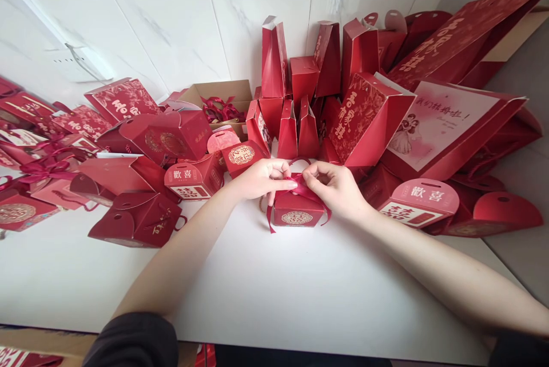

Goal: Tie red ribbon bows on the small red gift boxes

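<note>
A small red gift box (297,214) with a round gold emblem on its front stands on the white table (274,292). A dark red ribbon (303,188) runs over its top, with ends hanging down both sides. My left hand (259,178) pinches the ribbon at the box's top from the left. My right hand (337,187) pinches the same ribbon from the right, fingertips almost meeting the left hand's.
Red gift boxes and bags crowd the back of the table: a pile at the left (141,144), upright folded boxes (287,121), a large bag with a drawn couple (441,127). An open cardboard box (217,95) holds ribbons. White tiled wall stands behind.
</note>
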`<action>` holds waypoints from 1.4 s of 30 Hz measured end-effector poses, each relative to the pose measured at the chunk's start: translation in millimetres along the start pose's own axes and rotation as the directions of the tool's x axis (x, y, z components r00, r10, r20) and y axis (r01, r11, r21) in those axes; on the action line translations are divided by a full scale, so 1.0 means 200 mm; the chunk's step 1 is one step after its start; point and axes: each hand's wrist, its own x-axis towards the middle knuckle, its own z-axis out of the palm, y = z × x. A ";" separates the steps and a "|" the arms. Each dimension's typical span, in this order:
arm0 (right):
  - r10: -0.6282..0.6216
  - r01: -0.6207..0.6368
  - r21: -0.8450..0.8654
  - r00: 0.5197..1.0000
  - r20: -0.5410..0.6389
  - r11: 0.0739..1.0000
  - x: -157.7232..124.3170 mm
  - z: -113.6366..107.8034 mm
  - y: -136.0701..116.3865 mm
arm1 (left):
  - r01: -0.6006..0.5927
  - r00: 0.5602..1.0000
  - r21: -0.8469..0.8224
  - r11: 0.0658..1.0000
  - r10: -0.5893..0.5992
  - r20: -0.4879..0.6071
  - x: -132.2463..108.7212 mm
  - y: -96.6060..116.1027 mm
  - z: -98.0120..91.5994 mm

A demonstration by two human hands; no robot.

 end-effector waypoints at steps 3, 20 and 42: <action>0.009 -0.019 0.094 0.994 0.111 0.995 0.02 -0.01 0.01 | 0.022 1.000 0.015 1.000 -0.022 0.014 0.00 0.01 -0.01; -0.083 0.071 0.197 0.995 0.053 0.978 0.01 0.04 0.10 | 0.051 0.995 -0.021 0.998 -0.049 0.089 -0.01 0.03 -0.03; -0.433 0.527 -0.244 0.830 0.352 0.814 0.05 -0.11 0.06 | 0.075 0.996 0.064 0.995 -0.072 -0.055 -0.01 0.03 0.02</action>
